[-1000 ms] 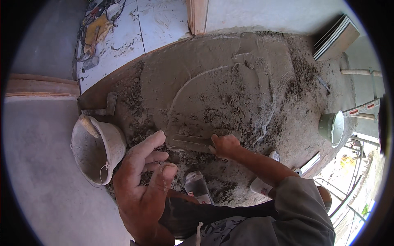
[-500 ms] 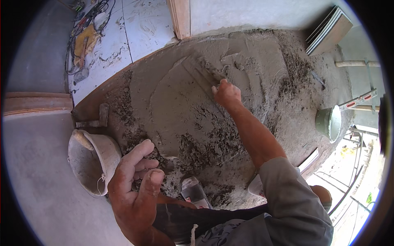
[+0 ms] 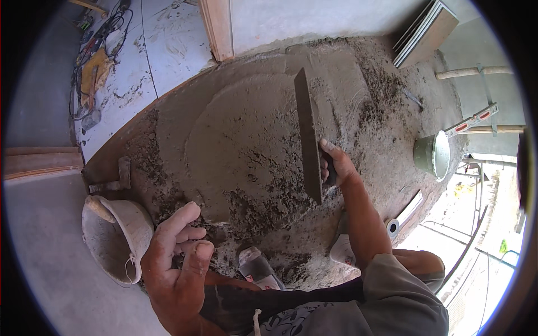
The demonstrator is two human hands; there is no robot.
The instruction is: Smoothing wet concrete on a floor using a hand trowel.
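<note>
Right hand gripping trowel, red-marked level

Upper right of the frame: thin boards, stacked, at the pale wall. Right: green bucket; spirit level at its rim, contact undetermined. Upper left: yellow-brown sheet on soiled white tiles, left of wooden post.

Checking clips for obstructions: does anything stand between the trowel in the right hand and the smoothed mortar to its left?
Nothing visible does. The right hand holds the trowel, and only mortar shows left of its blade. The left hand is off to the lower left, with the grey bucket farther left, both outside that gap.
</note>
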